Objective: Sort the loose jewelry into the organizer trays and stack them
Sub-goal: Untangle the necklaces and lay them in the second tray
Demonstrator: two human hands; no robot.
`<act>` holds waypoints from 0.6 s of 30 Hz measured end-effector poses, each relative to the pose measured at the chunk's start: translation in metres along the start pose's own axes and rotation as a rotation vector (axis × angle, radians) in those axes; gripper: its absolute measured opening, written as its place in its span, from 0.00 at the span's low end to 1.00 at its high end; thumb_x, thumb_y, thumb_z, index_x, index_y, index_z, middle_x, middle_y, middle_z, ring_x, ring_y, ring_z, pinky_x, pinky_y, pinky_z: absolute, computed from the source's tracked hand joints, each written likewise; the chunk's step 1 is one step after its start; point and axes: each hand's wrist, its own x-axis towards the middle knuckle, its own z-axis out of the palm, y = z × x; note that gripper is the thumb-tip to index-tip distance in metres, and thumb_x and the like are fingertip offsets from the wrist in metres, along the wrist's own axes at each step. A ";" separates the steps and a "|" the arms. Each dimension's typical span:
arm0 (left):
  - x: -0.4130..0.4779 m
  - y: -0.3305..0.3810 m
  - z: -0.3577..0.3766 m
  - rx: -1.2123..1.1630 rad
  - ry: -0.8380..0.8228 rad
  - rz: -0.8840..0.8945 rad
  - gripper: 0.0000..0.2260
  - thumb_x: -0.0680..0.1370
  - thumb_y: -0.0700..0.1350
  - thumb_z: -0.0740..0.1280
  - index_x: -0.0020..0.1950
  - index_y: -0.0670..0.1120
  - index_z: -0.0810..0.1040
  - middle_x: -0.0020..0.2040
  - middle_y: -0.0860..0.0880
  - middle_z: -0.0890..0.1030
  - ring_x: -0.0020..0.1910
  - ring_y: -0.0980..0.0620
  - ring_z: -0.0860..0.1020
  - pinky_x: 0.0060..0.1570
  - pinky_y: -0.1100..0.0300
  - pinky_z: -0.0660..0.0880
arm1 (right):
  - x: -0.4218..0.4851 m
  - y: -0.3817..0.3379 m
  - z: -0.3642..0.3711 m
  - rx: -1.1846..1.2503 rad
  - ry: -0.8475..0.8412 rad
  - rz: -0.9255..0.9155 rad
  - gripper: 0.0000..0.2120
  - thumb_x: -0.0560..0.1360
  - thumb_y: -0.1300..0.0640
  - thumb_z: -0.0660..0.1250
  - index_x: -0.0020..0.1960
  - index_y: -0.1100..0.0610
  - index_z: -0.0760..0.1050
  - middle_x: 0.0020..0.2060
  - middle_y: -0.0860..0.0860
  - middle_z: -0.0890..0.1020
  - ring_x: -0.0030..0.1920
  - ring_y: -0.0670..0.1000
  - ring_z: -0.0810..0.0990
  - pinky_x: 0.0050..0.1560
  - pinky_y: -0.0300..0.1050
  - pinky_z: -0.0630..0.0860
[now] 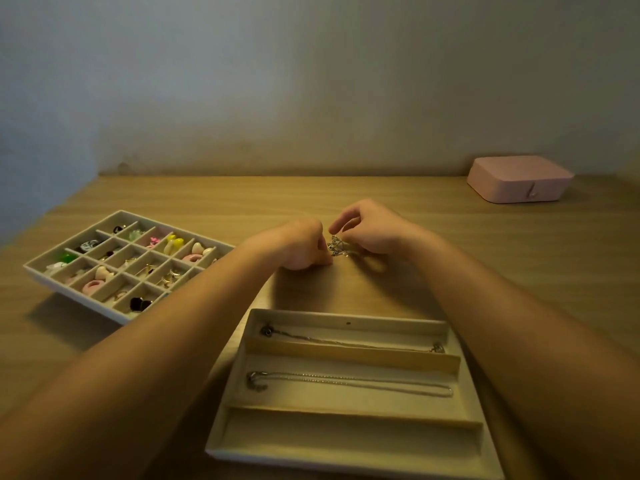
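By the table's (519, 258) left edge lies the grid tray (34, 269), its cells filled with earrings (174, 242). Mid-table, the left hand (304, 245) pinches a tangled silver chain (336, 245) with curled fingers. The right hand (370, 230) pinches its other side, forefinger lifted. At the front edge, the long-slot tray (349, 315) holds a thin necklace (346, 342) in the far slot and a thicker necklace (346, 381) in the middle one. A pink box (519, 178) sits at the far right corner.

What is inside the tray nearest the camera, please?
The tray holds a chain in its far slot and a silver necklace in the middle; the near slot shows only lining. A forearm covers its right edge.
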 end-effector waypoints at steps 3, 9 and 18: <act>-0.011 0.004 -0.004 -0.034 0.051 0.087 0.03 0.79 0.44 0.70 0.47 0.45 0.80 0.43 0.46 0.81 0.44 0.47 0.77 0.42 0.57 0.71 | -0.011 -0.010 -0.002 0.073 -0.032 -0.040 0.21 0.74 0.73 0.60 0.57 0.54 0.82 0.47 0.50 0.82 0.46 0.46 0.80 0.42 0.36 0.76; -0.043 0.019 -0.040 -0.507 0.128 0.140 0.02 0.78 0.40 0.71 0.48 0.42 0.80 0.39 0.46 0.83 0.35 0.54 0.80 0.37 0.60 0.81 | -0.040 -0.025 -0.012 0.318 -0.109 -0.111 0.20 0.71 0.75 0.58 0.54 0.60 0.81 0.51 0.61 0.84 0.52 0.53 0.81 0.54 0.51 0.75; -0.092 0.040 -0.080 -0.878 0.067 0.172 0.08 0.82 0.38 0.61 0.50 0.43 0.80 0.37 0.47 0.77 0.33 0.53 0.74 0.35 0.60 0.71 | -0.074 -0.054 -0.035 0.556 -0.131 -0.145 0.09 0.81 0.59 0.60 0.52 0.60 0.79 0.38 0.51 0.82 0.45 0.51 0.83 0.60 0.55 0.75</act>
